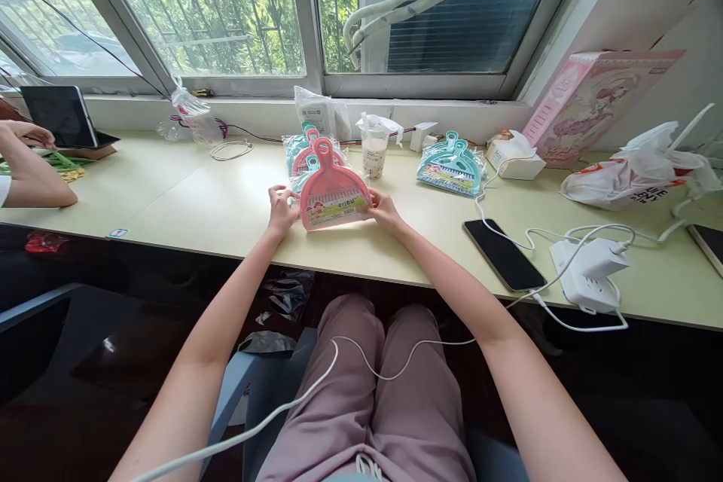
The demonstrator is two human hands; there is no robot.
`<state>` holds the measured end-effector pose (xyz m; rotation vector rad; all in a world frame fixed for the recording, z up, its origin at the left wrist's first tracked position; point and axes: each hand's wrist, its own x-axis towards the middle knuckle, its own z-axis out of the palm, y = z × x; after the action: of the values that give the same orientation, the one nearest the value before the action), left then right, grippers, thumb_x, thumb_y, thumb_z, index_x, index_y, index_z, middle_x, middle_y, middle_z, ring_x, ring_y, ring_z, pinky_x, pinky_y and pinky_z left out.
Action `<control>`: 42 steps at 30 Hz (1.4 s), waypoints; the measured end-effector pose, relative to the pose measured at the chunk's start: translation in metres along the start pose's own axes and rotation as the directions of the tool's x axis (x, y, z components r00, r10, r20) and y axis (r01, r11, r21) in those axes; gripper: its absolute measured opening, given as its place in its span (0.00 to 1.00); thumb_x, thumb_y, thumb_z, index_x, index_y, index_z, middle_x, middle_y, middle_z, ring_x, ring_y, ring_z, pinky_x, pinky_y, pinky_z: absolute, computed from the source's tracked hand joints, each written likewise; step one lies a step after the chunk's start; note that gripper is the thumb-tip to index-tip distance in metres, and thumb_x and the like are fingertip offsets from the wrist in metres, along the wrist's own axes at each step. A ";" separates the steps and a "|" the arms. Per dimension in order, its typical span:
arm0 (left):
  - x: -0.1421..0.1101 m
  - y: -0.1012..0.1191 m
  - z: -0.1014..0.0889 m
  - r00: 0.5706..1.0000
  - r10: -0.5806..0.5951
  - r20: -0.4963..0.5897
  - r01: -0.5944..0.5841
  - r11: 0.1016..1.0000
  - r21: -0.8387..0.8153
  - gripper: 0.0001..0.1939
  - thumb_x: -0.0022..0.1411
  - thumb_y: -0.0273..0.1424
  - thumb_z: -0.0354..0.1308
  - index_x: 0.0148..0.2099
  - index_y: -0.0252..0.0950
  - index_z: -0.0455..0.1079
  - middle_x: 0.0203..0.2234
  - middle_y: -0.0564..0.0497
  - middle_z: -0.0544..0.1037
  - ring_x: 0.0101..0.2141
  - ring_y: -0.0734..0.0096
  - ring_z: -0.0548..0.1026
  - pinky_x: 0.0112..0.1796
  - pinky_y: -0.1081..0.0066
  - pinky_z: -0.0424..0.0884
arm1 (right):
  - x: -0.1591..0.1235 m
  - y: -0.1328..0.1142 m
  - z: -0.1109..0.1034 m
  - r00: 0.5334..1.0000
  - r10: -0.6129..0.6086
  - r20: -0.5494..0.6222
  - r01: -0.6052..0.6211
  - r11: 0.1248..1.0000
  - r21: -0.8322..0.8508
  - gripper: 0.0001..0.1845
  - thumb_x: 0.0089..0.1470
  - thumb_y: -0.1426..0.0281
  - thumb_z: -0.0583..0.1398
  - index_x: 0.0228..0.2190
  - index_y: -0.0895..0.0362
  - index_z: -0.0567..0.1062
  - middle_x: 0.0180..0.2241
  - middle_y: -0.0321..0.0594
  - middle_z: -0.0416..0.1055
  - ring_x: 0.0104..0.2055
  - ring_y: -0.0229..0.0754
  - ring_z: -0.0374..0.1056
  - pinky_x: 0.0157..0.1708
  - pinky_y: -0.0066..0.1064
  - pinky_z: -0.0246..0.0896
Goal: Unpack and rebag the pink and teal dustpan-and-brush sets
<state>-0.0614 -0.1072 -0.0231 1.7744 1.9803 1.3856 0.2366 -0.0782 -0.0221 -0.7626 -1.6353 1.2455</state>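
With the pink dustpan set (333,196) taken as the dial's centre, it is held above the near half of the table (186,199), handle toward 12 o'clock; whether its lower edge is resting on the tabletop cannot be told. Its 9 o'clock edge is gripped by the fingers of the left hand (283,211), its 3 o'clock edge by those of the right hand (386,212). If the slick-looking wrapper were pinched too lightly, the set could be dropped. If it were swung toward 1 or 2 o'clock, the lidded cup (373,154) just behind could be tipped; toward 11 o'clock, the wrapped sets (292,163) could be knocked askew. The right forearm could be snagged by the white cable (389,378) draped over the legs near 5 o'clock. Past the right hand, the way is hemmed by a teal dustpan set (452,169) at 3 o'clock and a phone (502,254) nearer 4. At 9 o'clock, well apart, another person's forearm (42,184) is rested on the table.
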 end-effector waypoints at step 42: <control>0.087 0.019 0.088 0.880 0.374 0.294 -0.444 0.868 0.224 0.35 0.69 0.39 0.45 0.75 0.39 0.51 0.73 0.45 0.51 0.73 0.56 0.41 0.69 0.48 0.30 | 0.016 0.017 -0.119 0.876 -0.218 -0.430 -0.398 0.176 -0.900 0.38 0.61 0.71 0.57 0.69 0.62 0.54 0.73 0.58 0.44 0.76 0.58 0.32 0.69 0.65 0.25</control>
<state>-0.0168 0.0098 -0.0210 2.4826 1.8100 0.9337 0.3388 -0.0126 -0.0249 -1.8382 -1.8289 -0.2767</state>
